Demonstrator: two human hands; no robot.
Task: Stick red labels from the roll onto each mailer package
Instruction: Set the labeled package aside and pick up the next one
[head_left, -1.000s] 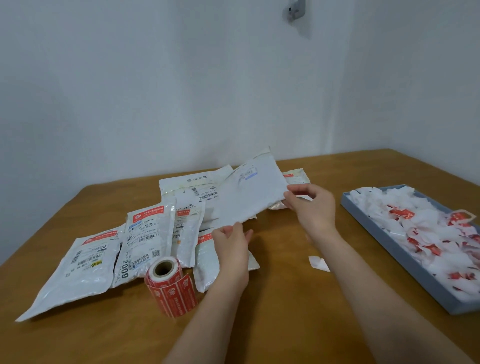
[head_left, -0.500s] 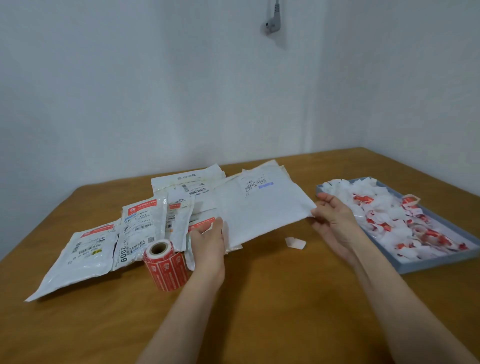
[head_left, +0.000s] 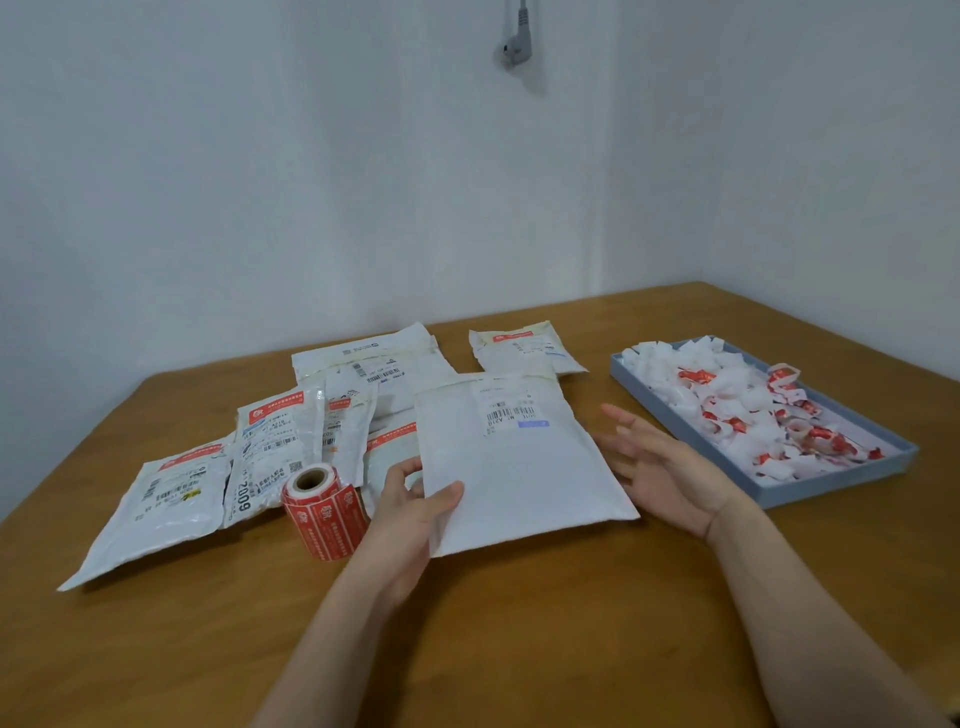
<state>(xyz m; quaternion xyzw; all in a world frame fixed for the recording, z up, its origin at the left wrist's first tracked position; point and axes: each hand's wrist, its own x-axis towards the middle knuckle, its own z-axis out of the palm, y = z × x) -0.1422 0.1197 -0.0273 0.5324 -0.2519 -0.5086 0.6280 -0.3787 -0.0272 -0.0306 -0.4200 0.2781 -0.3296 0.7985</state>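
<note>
Thumb on top and fingers beneath, the left hand pinches the near left corner of a large white padded paper mailer, which lies printed side up over the middle of the brown wooden table, its shipping slip at the far end and no red label showing on it. The right hand hovers just beside the mailer's right edge, palm turned inward, fingers straight and spread, holding nothing.

The step in hand looks like laying out the next package to be labelled (it seems not quite settled, since the left hand holds its corner). The next move probably calls for freeing a hand to reach the red roll of printed labels, which stands on the table just left of the left hand, and peeling one off to press onto the bare white face.

Counted: one label roll; one mailer in hand; about six other white mailers, glossy plastic and paper, fanned and overlapping behind and to the left, so the tally is uncertain; one shallow grey-blue tray at the right, heaped with white backing scraps and red bits too many to count.
</note>
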